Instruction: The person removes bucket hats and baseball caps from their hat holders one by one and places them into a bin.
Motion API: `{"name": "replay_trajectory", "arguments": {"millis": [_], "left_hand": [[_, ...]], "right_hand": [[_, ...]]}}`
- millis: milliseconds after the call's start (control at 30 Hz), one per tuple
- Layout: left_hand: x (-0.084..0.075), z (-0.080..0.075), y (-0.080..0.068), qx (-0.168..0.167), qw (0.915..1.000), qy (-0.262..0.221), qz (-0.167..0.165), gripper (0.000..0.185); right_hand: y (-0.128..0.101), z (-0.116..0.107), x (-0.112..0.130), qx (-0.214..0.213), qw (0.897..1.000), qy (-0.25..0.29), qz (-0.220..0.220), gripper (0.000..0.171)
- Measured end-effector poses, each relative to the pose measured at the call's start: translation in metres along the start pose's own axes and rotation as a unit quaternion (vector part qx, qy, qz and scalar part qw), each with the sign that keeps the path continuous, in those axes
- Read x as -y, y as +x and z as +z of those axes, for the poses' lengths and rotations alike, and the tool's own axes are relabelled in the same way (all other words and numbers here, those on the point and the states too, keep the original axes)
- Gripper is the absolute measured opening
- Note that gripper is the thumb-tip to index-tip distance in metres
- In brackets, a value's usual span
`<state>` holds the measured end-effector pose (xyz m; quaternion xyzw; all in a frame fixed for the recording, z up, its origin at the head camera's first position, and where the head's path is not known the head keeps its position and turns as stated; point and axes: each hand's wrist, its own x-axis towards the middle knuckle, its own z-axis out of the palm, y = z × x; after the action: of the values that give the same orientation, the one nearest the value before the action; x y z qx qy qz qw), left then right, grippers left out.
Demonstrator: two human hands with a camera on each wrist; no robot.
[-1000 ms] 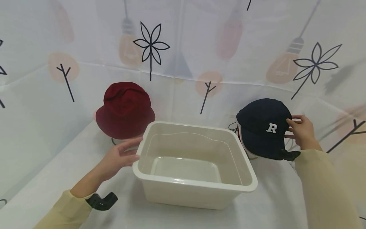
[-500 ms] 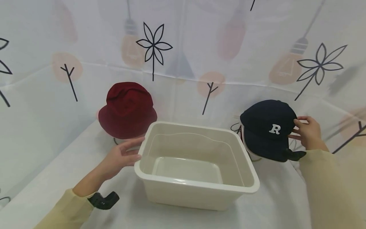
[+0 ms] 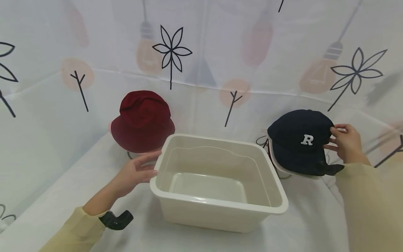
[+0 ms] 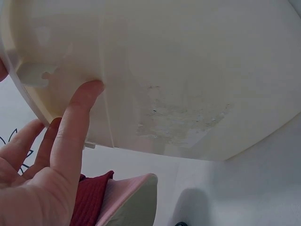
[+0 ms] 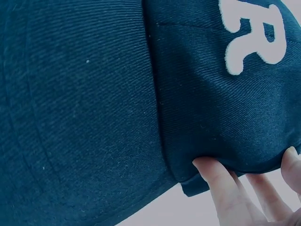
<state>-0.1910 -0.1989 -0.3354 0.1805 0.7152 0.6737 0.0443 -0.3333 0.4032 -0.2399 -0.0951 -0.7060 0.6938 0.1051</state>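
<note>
In the head view, my left hand (image 3: 133, 174) touches the left rim of a cream plastic tub (image 3: 209, 218), its fingers fairly straight. The left wrist view shows one fingertip against the tub's scuffed outer wall (image 4: 207, 61). At the right, my right hand (image 3: 350, 145) pinches the side edge of a navy baseball cap (image 3: 291, 134) with a white letter R. In the right wrist view, the cap (image 5: 84, 94) fills most of the frame, with the right hand's fingers (image 5: 225, 190) along its lower edge. The cap tilts, its brim pointing down toward the front.
A dark red bucket hat (image 3: 145, 119) stands behind the tub at the left, with a pink brim (image 4: 129, 197) under it in the left wrist view. Behind the white table (image 3: 132, 231) hangs a printed cloth (image 3: 195, 52). A thin cord (image 3: 261, 140) shows left of the cap.
The cap has shifted slightly right with my right hand, relative to the tub. My left hand stays at the rim. The whole head view has drifted a little.
</note>
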Motion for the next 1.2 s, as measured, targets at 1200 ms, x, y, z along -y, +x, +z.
{"name": "replay_trajectory", "arguments": {"millis": [1200], "left_hand": [[-0.002, 0.001, 0.001, -0.003, 1.0, -0.002, -0.006, 0.062]], "right_hand": [[0.002, 0.002, 0.047, -0.049, 0.996, 0.069, -0.013, 0.016]]}}
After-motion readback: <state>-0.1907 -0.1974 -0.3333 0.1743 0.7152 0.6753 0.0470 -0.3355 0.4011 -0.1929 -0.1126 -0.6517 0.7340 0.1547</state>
